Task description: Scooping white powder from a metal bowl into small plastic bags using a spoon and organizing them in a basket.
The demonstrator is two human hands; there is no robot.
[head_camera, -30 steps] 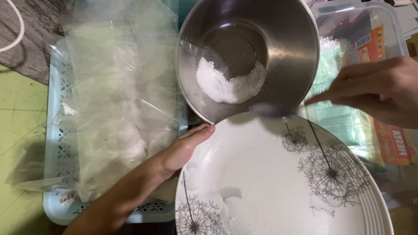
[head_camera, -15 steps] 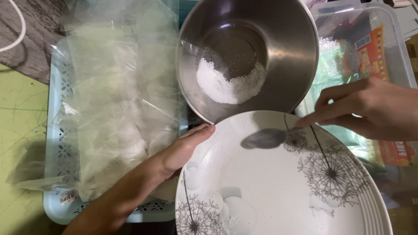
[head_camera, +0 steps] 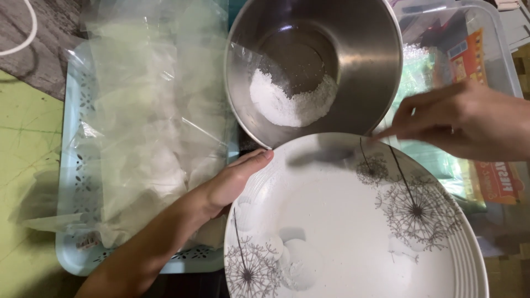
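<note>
Green cutting mat underlies a pale blue tray of clear bags. Left hand rests flat, fingers together, on the dandelion plate at nine o'clock. Right hand pinches a blurred spoon at one o'clock. White powder remains in the steel bowl; the plate holds only traces.

head view, close, probably straight down

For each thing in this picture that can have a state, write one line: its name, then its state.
Steel bowl: upright, holding a little white powder.
Plate: flat, nearly bare.
Spoon: blurred, over the plate.
Left hand: resting on the plate's rim.
Right hand: pinching the spoon.
Plastic bags: piled in the blue tray.
</note>
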